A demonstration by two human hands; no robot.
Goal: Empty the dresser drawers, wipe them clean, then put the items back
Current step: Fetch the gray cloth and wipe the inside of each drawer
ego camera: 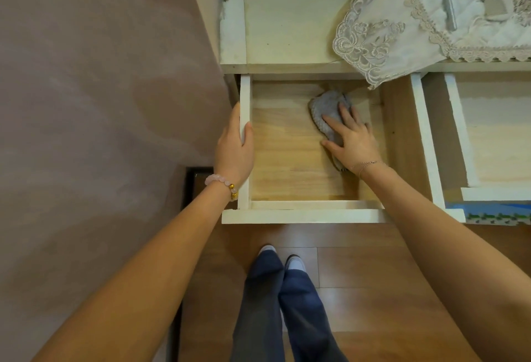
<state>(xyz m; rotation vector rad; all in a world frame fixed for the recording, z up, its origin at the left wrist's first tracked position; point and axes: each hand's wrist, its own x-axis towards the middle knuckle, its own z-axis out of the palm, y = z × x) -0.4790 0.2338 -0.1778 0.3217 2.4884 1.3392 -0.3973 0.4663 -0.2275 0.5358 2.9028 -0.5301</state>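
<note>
Mauve wall (100, 74) fills frame left. Left hand (234, 146) grips the open drawer (301, 216) by its side rail. At centre I see right hand (355, 139), fingers spread flat, pressing grey cloth (327, 106) on the drawer floor. Lace runner (382, 45) overhangs its back edge; second drawer (425, 137) far right.

Left of cloth (327, 107), drawer (287, 160) floor free; lace runner (373, 45) overhangs back edge.

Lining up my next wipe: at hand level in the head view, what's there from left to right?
Wall, left hand gripping the drawer side, its bare floor, grey cloth under the right hand, second open drawer.
</note>
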